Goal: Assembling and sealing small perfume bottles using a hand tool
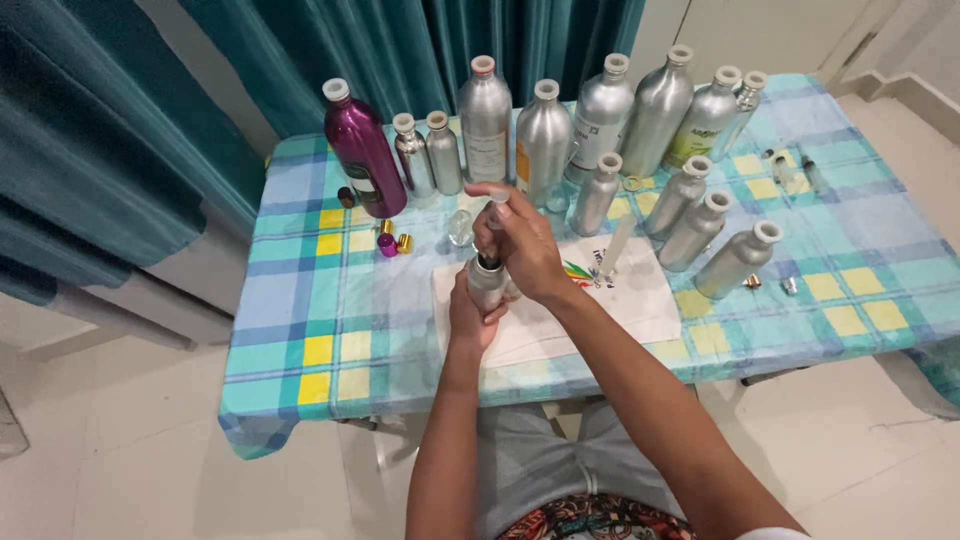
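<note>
My left hand (470,315) grips a small silver metal bottle (487,283) upright over a white cloth (620,300). My right hand (520,245) is above it, fingers closed around a clear syringe (496,212) whose tip points down into the bottle's open neck. Both hands meet near the middle of the table, over the near part of the checked tablecloth (330,300).
A purple bottle (363,150) and several silver bottles, such as one tall one (485,120), stand along the table's far side. Small caps (388,243) lie left; a white tube (616,245) stands right. Teal curtains (100,130) hang behind.
</note>
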